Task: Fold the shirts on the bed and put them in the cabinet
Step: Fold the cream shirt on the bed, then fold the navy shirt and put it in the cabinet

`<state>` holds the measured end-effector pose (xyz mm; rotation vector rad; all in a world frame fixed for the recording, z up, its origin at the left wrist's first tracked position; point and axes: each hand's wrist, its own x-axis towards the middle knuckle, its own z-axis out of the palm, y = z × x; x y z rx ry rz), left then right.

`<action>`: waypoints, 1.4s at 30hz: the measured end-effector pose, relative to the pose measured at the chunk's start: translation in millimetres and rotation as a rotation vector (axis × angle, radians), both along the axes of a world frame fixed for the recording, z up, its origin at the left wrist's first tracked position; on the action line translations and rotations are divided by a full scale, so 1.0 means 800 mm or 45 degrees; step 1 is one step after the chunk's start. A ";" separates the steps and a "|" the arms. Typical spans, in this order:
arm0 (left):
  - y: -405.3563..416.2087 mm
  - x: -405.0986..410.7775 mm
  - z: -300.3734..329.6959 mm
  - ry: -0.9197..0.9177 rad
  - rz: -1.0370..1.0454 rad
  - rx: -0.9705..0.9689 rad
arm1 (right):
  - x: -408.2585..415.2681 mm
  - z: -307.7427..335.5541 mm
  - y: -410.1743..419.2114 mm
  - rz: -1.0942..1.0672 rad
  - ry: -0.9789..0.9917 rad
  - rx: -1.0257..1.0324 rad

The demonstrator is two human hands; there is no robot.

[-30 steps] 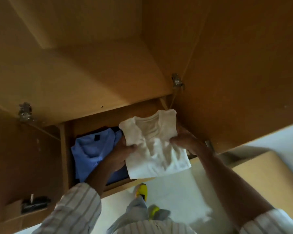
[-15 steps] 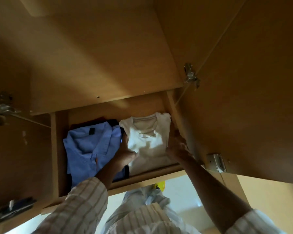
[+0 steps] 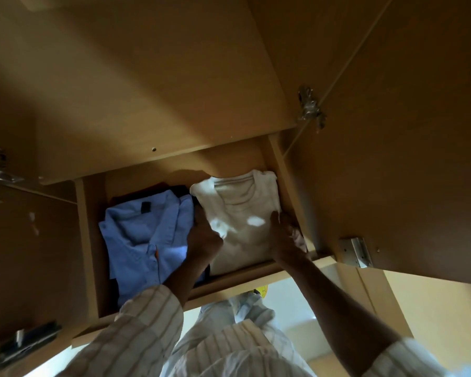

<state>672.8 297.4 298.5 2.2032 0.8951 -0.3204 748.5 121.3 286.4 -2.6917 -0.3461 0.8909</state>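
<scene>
Two folded shirts are lying inside the cabinet (image 3: 158, 110) compartment: a blue shirt (image 3: 144, 238) on the left and a white shirt (image 3: 242, 221) on the right, just beside it and reaching toward the right wall. The white shirt is resting on the shelf, collar toward the back, so its placement is judged nearly complete; only the release and any squaring-up are remaining. The bed is not appearing in view, so whether further shirts are waiting cannot be told. The left hand (image 3: 203, 238) is sitting at the white shirt's left edge, between the two garments, with fingers curled at that edge; whether they are gripping cloth or merely pressing it cannot be told. The right hand (image 3: 284, 240) is sitting at the shirt's right edge against the cabinet wall, fingers curled over the fabric and apparently holding it.
</scene>
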 end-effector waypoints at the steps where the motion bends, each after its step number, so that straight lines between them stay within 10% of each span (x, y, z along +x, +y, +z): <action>1: 0.000 0.000 0.002 -0.050 -0.023 0.137 | -0.005 0.010 0.006 0.008 -0.015 -0.033; 7: 0.015 0.006 -0.012 -0.012 -0.728 0.714 | -0.014 0.031 0.014 0.031 0.009 -0.129; 13: 0.031 0.004 -0.011 0.259 -0.755 0.658 | 0.004 0.029 -0.007 -0.091 0.134 -0.186; 24: 0.012 -0.015 0.024 -0.237 -0.654 0.529 | -0.066 0.068 -0.061 -0.213 -0.387 0.242; 34: -0.136 -0.150 0.092 -0.631 -0.827 0.425 | -0.299 0.096 -0.197 -0.666 -0.597 0.274; 42: -0.319 -0.337 0.076 -0.481 -1.400 0.191 | -0.608 0.060 -0.348 -1.353 -0.361 0.140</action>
